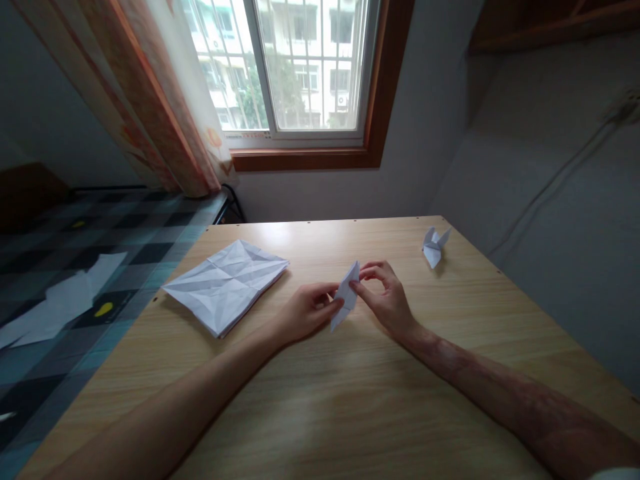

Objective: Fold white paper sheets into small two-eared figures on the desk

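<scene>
Both hands meet over the middle of a light wooden table (350, 400). Between them stands a small folded white paper piece (346, 295), long and pointed, tilted upright. My left hand (307, 312) pinches its lower left side. My right hand (385, 297) pinches its upper right edge with thumb and forefinger, the other fingers curled. A stack of creased white paper sheets (226, 285) lies flat to the left of my left hand. A finished white folded paper figure (434, 246) with two upright points stands at the table's far right.
The table butts against a wall under a window (300, 67) with a patterned curtain (150, 100) at its left. Left of the table is a bed with a checked cover (90, 267) and loose white sheets (60, 303) on it. A wall runs along the right.
</scene>
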Demonstrator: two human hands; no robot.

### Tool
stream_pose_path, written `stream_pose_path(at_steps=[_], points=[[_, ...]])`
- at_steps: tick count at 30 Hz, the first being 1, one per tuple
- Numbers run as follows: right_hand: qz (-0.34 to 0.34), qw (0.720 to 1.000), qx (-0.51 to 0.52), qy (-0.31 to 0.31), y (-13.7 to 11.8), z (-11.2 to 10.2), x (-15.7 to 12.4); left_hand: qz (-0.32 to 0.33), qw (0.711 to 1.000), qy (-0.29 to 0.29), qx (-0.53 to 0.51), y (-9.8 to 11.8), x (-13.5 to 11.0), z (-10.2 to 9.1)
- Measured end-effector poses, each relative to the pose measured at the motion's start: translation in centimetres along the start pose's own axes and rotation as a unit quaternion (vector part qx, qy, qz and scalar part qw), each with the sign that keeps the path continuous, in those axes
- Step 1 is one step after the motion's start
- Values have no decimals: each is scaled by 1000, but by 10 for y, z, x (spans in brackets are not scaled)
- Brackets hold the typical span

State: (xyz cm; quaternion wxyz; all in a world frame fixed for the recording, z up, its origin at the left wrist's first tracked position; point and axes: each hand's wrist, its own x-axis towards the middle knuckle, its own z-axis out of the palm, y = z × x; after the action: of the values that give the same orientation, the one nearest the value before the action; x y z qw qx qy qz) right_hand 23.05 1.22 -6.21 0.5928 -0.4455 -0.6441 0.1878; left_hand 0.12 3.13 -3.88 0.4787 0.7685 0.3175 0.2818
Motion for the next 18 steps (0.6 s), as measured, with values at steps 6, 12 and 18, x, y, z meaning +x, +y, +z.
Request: stream_pose_path(at_steps=[6,12,18], points=[[-46,998,-30,10,-9,-3,-1,-7,999,33,-40,-5,3,1],[-80,994,-16,-72,-17,-2,-5,0,995,80,-68,-9,8,-1],[-78,994,-27,-74,-9,-1,-4,0,986,91,-137,-8,8,1]])
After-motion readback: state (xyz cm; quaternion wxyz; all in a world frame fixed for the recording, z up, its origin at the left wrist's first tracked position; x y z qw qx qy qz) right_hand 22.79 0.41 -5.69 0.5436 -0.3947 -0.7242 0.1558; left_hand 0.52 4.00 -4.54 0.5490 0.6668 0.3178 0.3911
